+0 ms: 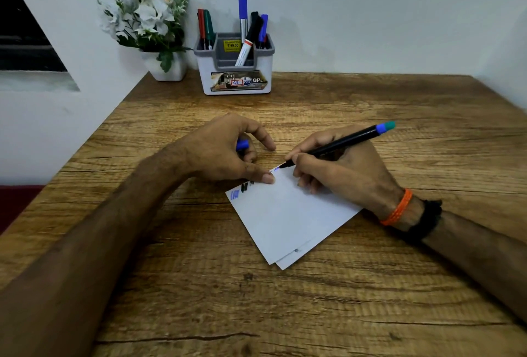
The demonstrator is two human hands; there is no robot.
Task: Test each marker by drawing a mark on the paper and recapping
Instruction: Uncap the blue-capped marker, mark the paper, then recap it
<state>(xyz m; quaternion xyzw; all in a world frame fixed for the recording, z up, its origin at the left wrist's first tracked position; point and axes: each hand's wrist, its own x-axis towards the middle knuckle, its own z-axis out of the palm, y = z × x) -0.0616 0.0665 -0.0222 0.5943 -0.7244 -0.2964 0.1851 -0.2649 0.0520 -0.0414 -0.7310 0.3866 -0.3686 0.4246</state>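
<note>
Wood-grain desk (370, 285) carried the paper (285, 219), pinned under the left hand's (225, 151) thumb so it would not slide; its curled fingers kept the blue cap (242, 145) ready. Right hand (342, 174) fingers pinched the marker (336, 145), slim and black, tip touching the sheet's far corner beside blue scribble.

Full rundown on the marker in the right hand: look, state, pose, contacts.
The marker is slim and black-barrelled, seemingly plastic, with a blue band and teal tip at its rear end. It is uncapped; a blue cap sits in the left hand. The right hand grips it near the nib. It slants up to the right, nib on the far corner of the paper at a fresh blue mark.
</note>
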